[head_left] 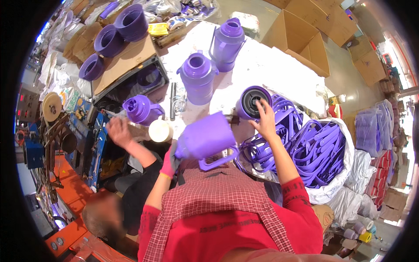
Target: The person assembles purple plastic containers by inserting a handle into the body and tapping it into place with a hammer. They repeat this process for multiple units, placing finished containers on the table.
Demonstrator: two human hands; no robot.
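Left hand (167,162) grips purple jug (204,139); cardboard boxes (301,39) beyond.

We had a single view, from a wide fisheye camera worn on the person's head, the left one of a side-by-side pair. It looked steeply down over the person's own chest and checked apron (218,192), so the forearms entered from the lower edge. It sat close to the hands: the left hand (168,162) and the right hand (264,118) filled the middle. The white table (262,70) stretched away toward the top, and cardboard boxes (305,39) on the floor lay beyond it. Straight edges bent near the dark round rim. A co-worker's hand (118,131) came in from the lower left.
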